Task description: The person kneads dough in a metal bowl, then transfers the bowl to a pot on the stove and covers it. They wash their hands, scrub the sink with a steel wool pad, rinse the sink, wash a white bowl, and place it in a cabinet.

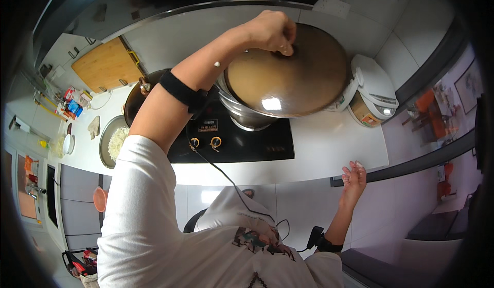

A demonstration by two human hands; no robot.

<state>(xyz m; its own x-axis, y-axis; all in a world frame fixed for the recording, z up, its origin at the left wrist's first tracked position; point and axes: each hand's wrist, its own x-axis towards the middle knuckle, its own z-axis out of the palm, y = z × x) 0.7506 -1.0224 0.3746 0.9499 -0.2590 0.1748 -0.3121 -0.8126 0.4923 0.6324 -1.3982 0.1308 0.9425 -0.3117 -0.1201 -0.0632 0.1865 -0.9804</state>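
Note:
My left hand grips the knob of a large, wide lid, with the arm stretched across the cooktop. The lid lies slightly tilted over a stainless steel pot, hiding its inside. This pot sits at the right of a black glass cooktop. White bits cling to my left fingers, and another white speck shows on the forearm. Lower right, my right hand is raised in front of the counter edge, palm up and fingers loosely curled. It holds nothing, and white residue coats the fingertips.
A dark wok is partly behind my left arm. Beside it, a metal bowl holds white food pieces. A rice cooker stands right of the lid. A wooden cutting board leans at the back. A cable hangs before me.

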